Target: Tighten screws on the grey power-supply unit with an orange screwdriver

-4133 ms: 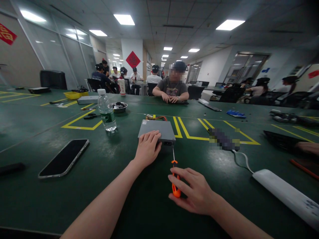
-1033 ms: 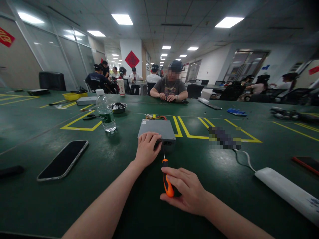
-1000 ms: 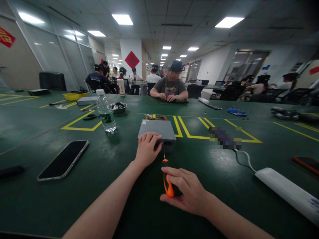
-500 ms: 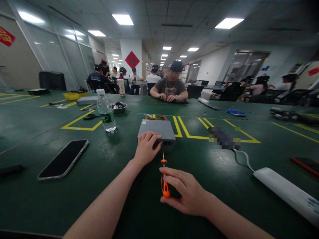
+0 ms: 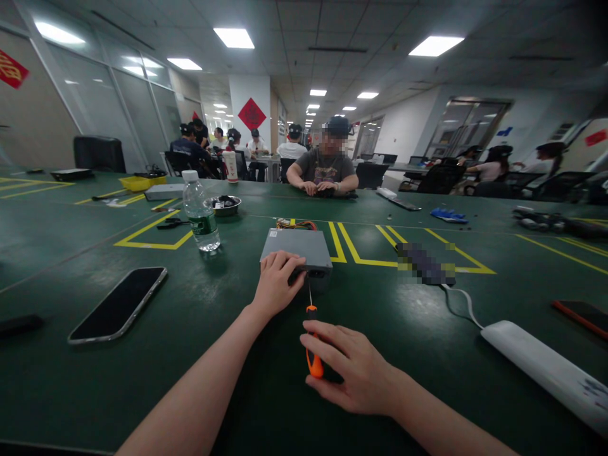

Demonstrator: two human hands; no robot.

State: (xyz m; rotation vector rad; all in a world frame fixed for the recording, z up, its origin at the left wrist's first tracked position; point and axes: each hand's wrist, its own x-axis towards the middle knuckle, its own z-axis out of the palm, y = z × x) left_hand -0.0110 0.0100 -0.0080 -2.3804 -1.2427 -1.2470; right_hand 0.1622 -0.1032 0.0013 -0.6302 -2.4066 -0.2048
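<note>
Two hands, one screwdriver, one grey metal box. Right hand [image 5: 354, 367]: fingers and thumb closed round the orange handle of the screwdriver [image 5: 315, 366], shaft pointing away. Left hand [image 5: 278, 285]: part-curled over the near-left edge of the grey metal box [image 5: 299, 244], fingers on top, thumb at near face. Box sits just past the screwdriver tip; can't tell if they touch. Left hand hides the near-left corner. White power strip [image 5: 541, 364] right, one black phone [image 5: 118, 304] left, one bottle [image 5: 202, 215] beyond it, one metal bowl [image 5: 230, 209] behind that.
</note>
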